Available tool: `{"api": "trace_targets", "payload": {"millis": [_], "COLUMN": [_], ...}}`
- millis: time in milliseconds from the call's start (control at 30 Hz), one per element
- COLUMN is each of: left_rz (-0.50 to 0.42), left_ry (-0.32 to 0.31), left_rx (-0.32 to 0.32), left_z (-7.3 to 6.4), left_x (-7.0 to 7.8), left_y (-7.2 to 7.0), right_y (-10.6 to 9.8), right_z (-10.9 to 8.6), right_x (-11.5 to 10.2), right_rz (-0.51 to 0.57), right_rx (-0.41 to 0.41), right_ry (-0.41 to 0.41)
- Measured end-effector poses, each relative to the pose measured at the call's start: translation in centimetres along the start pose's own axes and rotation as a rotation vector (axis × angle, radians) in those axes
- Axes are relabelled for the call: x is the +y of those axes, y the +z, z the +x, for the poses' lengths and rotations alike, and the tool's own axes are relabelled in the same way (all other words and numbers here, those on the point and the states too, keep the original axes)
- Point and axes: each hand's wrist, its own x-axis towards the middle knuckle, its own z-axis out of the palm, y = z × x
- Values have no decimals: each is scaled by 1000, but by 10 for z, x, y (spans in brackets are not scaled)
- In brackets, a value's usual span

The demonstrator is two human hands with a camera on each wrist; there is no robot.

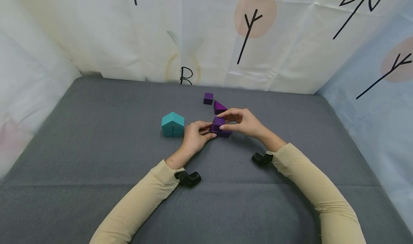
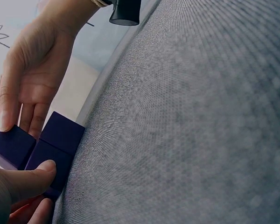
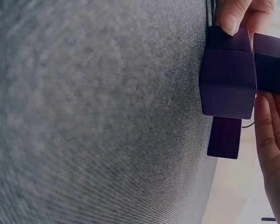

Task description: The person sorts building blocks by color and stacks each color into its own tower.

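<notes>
My right hand (image 1: 245, 122) pinches a purple cube (image 1: 218, 123) between thumb and fingers. Directly beneath that cube, two purple blocks (image 3: 227, 84) stand side by side on the grey cloth; whether the cube touches them I cannot tell for sure. With thumb and fingers, my left hand (image 1: 195, 134) grips the lower blocks from the left side, its thumb lying on the near face of one block (image 2: 53, 161). Beyond the right fingers lies a purple triangular block (image 1: 219, 107), partly covered by them. Another purple cube (image 1: 208, 98) sits farther back.
Left of my left hand stands a small teal house shape (image 1: 172, 125), built of blocks with a peaked top. The grey cloth surface (image 1: 96, 147) ends at white printed curtains (image 1: 209, 32) behind and at the sides. Black wrist cameras (image 1: 188, 178) hang from both sleeves.
</notes>
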Motion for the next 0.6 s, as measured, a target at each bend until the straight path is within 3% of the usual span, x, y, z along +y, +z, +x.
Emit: {"api": "trace_targets", "payload": {"millis": [600], "left_rz": [-15], "left_ry": [-9], "left_rx": [-12], "left_z": [0], "left_x": [0], "left_y": [-1], "right_y": [6], "right_z": [0], "right_x": [1], "right_rz": [-6], "right_rx": [15], "right_ry": [-21]}}
